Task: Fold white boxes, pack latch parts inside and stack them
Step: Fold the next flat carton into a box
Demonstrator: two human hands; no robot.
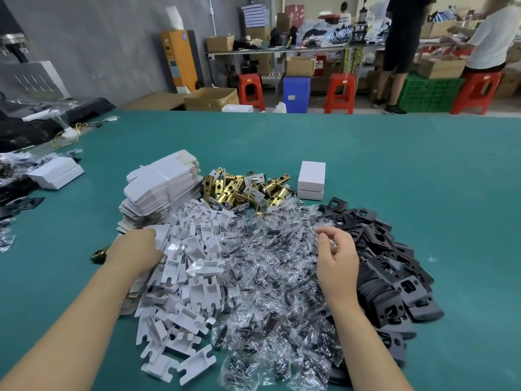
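The left hand (135, 251) grips a flat white box blank (161, 235) beside the blank stack (160, 187); the right hand (337, 256) hovers over bagged screws (267, 266), fingers loosely curled, holding nothing.

On the green table (394, 165), the left hand (135, 252) reaches into the heap of white card inserts (194, 272) at lower centre, its fingertips hidden. The right hand (337, 255) hovers with loosely curled fingers over the clear screw packets (267, 277). Black strike plates (394, 272) lie at right. Behind, left to right: flat white box blanks (160, 187), brass latch bolts (242, 187), two stacked folded white boxes (311, 179).
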